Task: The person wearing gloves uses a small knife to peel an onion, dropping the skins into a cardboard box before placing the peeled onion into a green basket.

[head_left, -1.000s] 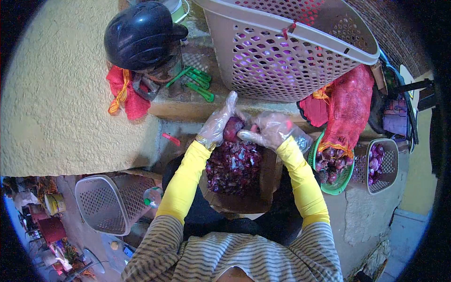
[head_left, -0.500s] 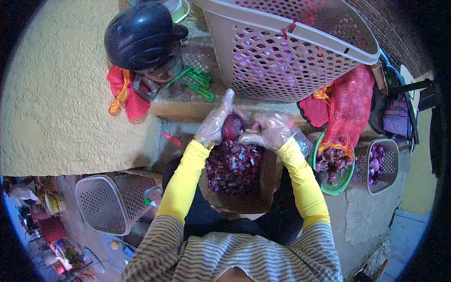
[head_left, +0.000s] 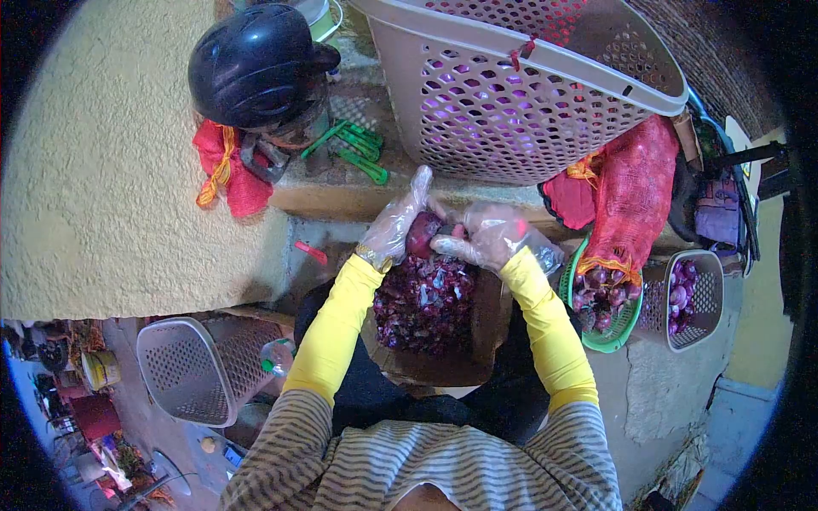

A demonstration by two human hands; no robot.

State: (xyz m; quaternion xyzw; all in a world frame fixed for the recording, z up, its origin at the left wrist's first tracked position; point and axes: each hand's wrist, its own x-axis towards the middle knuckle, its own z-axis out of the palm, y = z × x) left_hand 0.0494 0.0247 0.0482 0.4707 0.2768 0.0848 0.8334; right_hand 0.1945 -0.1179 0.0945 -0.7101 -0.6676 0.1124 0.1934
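Observation:
My left hand (head_left: 392, 228), in a clear plastic glove, is closed around a red onion (head_left: 421, 236), with the thumb pointing up. Against the onion's right side, my right hand (head_left: 492, 238), gloved the same way, has curled fingers and its thumb laid toward the onion. A bit of red shows at the right hand, but I cannot make out what it holds. Below both hands lies a heap of purple onion skins (head_left: 426, 307) in a brown box (head_left: 487, 349) between my legs.
A large grey crate (head_left: 511, 111) of onions stands ahead. On the right are a red mesh sack (head_left: 635, 187), a green basket (head_left: 615, 341) and a grey basket (head_left: 714, 298), with onions. On the left are a black helmet (head_left: 256, 68), green-handled tools (head_left: 362, 162), a red object (head_left: 311, 251) and another basket (head_left: 183, 375).
The onion has turned slightly in my left hand, and my right thumb has come closer over it. Both hands stay in about the same place.

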